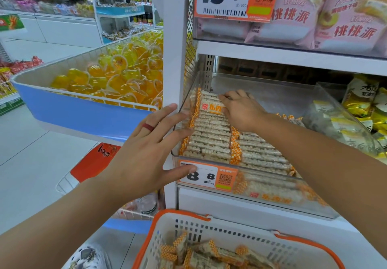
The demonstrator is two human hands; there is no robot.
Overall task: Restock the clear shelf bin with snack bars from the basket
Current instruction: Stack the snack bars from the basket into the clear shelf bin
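The clear shelf bin (278, 92) sits on the middle shelf, its front half filled with two neat rows of snack bars (211, 136) in clear wrappers with orange checked ends. My right hand (240, 109) is inside the bin, fingers curled over the rearmost bars of the left row. My left hand (150, 143) lies flat against the bin's left front corner, fingers straight, thumb on the price label (207, 176). Below, a white basket with an orange rim (167, 218) holds several loose bars (201, 254).
A neighbouring clear bin (339, 109) to the right holds yellow-green packets. Pink cake packs (345, 17) fill the shelf above. A white upright post (173, 59) stands left of the bin, with a blue-fronted tray of yellow jelly cups (113, 75) beyond it.
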